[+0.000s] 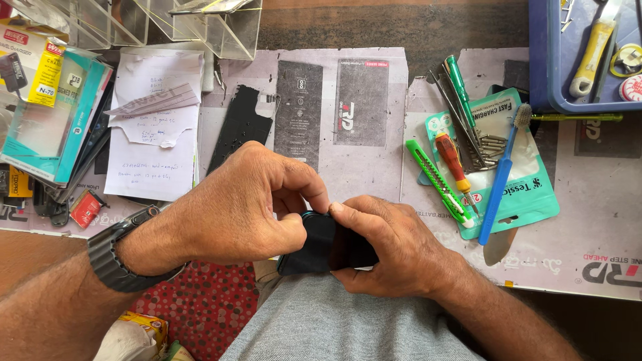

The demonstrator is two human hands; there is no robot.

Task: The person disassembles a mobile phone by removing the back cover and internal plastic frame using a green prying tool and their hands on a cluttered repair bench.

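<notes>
A small black device [321, 244], shaped like a phone, is held over my lap at the table's near edge. My left hand [247, 204] curls over its left end, thumb and fingertips pinching the top corner. My right hand [391, 247] cradles its right side, thumb pressed on the top edge beside the left fingers. Most of the device is hidden by both hands. A dark watch band [114, 257] circles my left wrist.
On the paper-covered table lie a green box cutter [438, 180], a red-handled screwdriver [453, 160], a blue toothbrush [501, 174], tweezers and a teal pouch [528, 190]. A blue tray [545, 60] sits at the back right; paper notes [154, 127], boxes [50, 113] and clear holders lie left.
</notes>
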